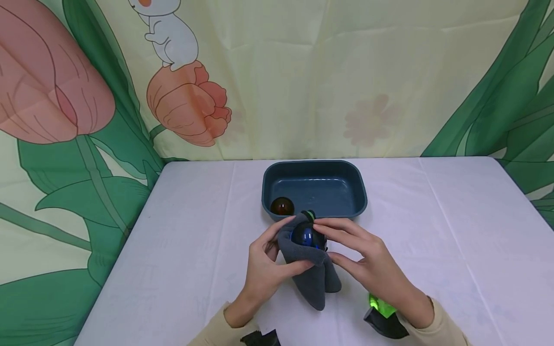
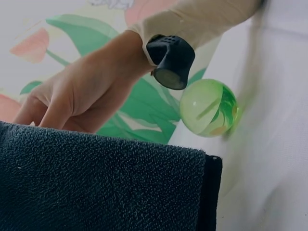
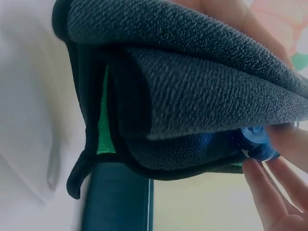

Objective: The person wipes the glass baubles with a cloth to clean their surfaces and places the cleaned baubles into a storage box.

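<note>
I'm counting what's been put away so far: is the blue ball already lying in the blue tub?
No: the blue ball sits wrapped in the grey cloth between both hands, in front of the blue tub.

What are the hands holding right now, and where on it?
Both hold a blue ball wrapped in a grey cloth. The left hand grips the cloth's left side under the ball; the right hand pinches the ball's top and right.
</note>
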### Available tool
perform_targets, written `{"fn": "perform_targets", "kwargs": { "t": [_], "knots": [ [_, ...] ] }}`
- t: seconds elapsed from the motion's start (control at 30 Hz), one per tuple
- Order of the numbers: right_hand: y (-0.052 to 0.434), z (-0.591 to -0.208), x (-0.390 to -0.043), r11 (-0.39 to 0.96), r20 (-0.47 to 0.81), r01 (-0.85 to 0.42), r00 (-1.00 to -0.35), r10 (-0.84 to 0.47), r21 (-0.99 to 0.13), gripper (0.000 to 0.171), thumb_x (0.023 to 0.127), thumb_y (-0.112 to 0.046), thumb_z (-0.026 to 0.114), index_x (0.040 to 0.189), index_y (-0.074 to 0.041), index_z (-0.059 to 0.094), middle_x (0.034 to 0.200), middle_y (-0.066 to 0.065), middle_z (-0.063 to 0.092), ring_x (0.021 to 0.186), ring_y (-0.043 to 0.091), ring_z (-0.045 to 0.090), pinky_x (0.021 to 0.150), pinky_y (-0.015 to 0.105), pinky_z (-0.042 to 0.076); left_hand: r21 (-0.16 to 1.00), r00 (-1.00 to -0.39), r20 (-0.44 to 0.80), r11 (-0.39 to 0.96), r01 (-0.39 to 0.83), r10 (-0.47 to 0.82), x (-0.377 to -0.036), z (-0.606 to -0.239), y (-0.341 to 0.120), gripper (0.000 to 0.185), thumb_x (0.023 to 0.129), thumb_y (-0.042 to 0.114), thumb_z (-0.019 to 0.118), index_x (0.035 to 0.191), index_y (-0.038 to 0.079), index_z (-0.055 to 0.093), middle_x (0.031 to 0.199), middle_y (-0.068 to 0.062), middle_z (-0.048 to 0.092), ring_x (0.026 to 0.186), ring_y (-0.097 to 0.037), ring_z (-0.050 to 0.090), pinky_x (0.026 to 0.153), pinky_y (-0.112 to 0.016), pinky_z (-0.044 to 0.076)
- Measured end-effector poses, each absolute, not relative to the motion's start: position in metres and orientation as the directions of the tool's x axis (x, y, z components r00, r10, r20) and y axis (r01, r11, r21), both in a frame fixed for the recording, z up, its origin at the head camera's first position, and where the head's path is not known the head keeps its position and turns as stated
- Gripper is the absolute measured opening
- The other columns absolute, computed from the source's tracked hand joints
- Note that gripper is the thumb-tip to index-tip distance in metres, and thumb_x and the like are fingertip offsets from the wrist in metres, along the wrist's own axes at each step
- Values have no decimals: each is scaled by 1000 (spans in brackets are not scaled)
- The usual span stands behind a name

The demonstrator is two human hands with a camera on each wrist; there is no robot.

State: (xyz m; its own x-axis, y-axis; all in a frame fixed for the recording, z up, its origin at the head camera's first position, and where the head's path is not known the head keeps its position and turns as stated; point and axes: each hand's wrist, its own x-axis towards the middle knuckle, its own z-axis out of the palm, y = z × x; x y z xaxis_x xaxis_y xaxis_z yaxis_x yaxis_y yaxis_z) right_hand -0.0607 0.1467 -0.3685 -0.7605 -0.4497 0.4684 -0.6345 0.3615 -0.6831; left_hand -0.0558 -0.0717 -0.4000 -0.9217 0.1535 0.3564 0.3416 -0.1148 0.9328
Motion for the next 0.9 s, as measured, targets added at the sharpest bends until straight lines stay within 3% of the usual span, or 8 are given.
{"fn": "perform_targets", "kwargs": {
  "t": [0.27, 0.57, 0.73, 0.9],
  "knots": [
    [146, -370, -59, 358, 467, -629, -765, -444, -690, 72, 72, 15, 80, 137, -11, 60, 136, 4, 59, 127, 9, 54, 95, 17, 52, 941, -926, 335, -115, 319, 172, -56, -399, -72, 71, 76, 3, 85, 140, 3, 53, 135, -17, 60, 119, -21, 63, 105, -30, 49],
    [144, -370, -59, 290, 337, -464, -855, -394, -837, 61, 84, 9, 73, 138, -14, 58, 132, 8, 62, 113, 18, 65, 86, 27, 59, 940, -926, 336, -117, 319, 174, -56, -399, -71, 71, 77, 9, 86, 140, 5, 53, 136, -15, 59, 121, -20, 62, 106, -30, 48],
    [145, -368, -59, 313, 327, -468, -852, -409, -826, 61, 84, 5, 74, 139, -15, 57, 133, 7, 62, 114, 17, 65, 88, 26, 58, 943, -931, 328, -112, 313, 160, -56, -398, -71, 70, 76, 3, 85, 138, 4, 54, 135, -16, 60, 120, -20, 62, 105, -31, 48],
    [146, -367, -60, 361, 383, -539, -823, -420, -761, 70, 77, 8, 79, 139, -15, 58, 135, 3, 60, 122, 9, 59, 92, 25, 56, 943, -934, 326, -120, 310, 148, -56, -398, -71, 70, 74, 0, 84, 138, 3, 55, 133, -17, 61, 119, -20, 63, 105, -31, 49]
  ]
}}
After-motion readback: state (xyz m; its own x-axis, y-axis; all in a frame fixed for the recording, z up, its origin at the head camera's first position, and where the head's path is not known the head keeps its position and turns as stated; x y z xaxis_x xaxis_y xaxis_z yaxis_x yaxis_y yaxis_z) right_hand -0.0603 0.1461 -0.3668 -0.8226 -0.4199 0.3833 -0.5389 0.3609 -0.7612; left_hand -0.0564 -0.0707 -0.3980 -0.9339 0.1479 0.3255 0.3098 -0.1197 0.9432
